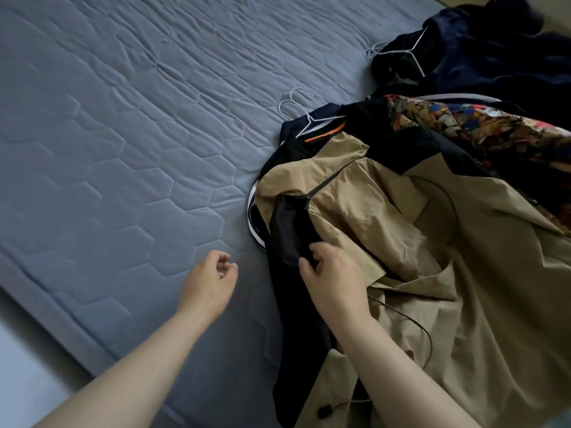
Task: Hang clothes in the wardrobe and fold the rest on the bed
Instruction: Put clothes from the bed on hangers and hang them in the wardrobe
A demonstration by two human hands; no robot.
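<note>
A pile of clothes lies on the right of the bed (117, 143). On top is a tan and black jacket (417, 242) with a drawcord. Under it are dark garments on white wire hangers (301, 114), a bright patterned shirt (457, 122), and a navy garment (482, 47) on another white hanger (411, 52). My right hand (332, 279) rests on the jacket's black panel, fingertips curled at the fabric edge; I cannot tell whether it pinches the cloth. My left hand (210, 282) hovers over the bedcover left of the jacket, fingers loosely curled, holding nothing.
The bed has a grey-blue quilted cover with a hexagon pattern. Its near edge runs diagonally across the lower left, with pale floor (21, 375) beyond it. A strip of floor shows at the top right corner.
</note>
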